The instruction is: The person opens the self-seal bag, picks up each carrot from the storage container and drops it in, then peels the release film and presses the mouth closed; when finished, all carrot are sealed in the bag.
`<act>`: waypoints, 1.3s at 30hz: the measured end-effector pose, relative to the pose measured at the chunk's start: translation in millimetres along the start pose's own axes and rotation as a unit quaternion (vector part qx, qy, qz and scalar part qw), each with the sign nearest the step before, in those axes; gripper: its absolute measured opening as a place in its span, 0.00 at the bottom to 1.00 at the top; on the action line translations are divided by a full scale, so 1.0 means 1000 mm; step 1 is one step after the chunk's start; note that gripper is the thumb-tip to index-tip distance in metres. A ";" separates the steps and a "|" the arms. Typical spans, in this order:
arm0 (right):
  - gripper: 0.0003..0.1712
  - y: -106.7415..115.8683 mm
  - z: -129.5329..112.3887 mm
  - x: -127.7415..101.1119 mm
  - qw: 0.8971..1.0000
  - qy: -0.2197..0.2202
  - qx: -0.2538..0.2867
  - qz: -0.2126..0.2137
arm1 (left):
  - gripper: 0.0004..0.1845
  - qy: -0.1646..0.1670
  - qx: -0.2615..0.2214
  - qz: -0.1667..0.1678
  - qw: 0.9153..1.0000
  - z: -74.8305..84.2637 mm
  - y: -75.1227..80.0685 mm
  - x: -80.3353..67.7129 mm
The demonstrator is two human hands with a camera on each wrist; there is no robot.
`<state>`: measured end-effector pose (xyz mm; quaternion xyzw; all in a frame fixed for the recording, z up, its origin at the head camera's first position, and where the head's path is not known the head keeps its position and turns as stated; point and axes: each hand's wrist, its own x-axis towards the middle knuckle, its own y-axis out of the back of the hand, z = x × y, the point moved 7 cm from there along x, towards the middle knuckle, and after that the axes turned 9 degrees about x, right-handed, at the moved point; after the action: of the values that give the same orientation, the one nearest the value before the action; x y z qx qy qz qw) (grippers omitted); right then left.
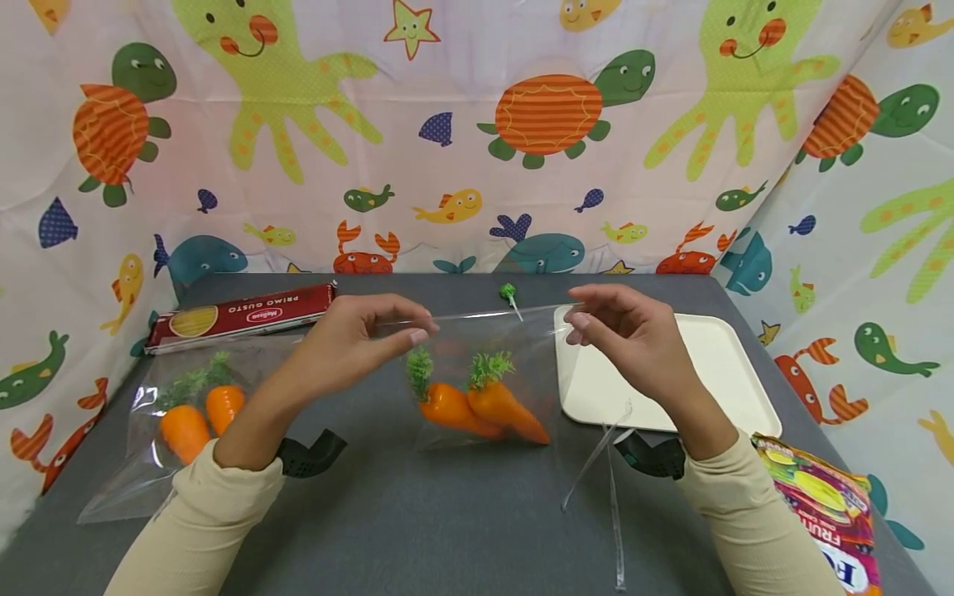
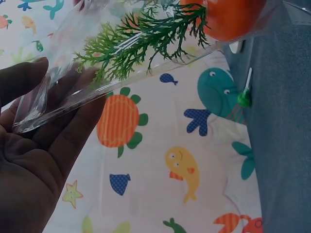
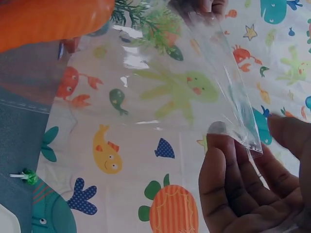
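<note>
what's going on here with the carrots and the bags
A person holds up a clear bag with two toy carrots inside, the left hand and right hand each pinching a top corner and stretching the opening taut above the grey table. A second bag of carrots lies at the left.

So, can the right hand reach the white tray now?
Probably not at once: the right hand pinches the clear bag top. The white tray lies just beside it, unobstructed, once it lets go.
</note>
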<state>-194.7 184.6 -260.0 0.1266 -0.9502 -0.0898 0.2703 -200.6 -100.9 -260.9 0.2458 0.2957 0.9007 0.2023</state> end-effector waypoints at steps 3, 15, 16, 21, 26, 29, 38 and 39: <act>0.23 -0.005 0.002 0.001 0.999 -0.029 -0.029 -0.025 | 0.10 0.003 -0.006 0.000 1.000 0.001 -0.001 0.001; 0.23 -0.015 0.009 0.008 0.994 -0.099 -0.029 -0.038 | 0.16 -0.020 -0.096 0.007 0.995 -0.003 -0.010 0.000; 0.23 -0.015 0.009 0.008 0.995 -0.094 -0.023 -0.035 | 0.16 -0.014 -0.108 0.009 0.994 -0.005 -0.011 -0.001; 0.26 -0.015 0.013 0.007 0.996 -0.088 0.024 -0.022 | 0.13 -0.005 -0.146 0.019 0.989 -0.010 -0.011 -0.003; 0.26 -0.018 0.032 0.004 0.982 -0.164 0.086 -0.041 | 0.12 0.000 -0.151 0.032 0.988 -0.015 -0.011 -0.004; 0.22 -0.021 0.041 0.001 0.975 -0.192 0.100 -0.057 | 0.14 0.007 -0.166 0.042 0.985 -0.019 -0.014 -0.005; 0.14 -0.030 0.038 0.003 0.976 -0.151 0.138 -0.074 | 0.19 0.051 -0.277 0.047 0.958 -0.030 -0.031 -0.004; 0.14 -0.031 0.039 0.003 0.975 -0.153 0.142 -0.073 | 0.18 0.053 -0.292 0.048 0.954 -0.031 -0.032 -0.003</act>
<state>-211.8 158.5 -298.3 0.2177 -0.9715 0.0083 0.0937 -208.5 -91.9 -303.5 0.1414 0.0174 0.9683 0.2054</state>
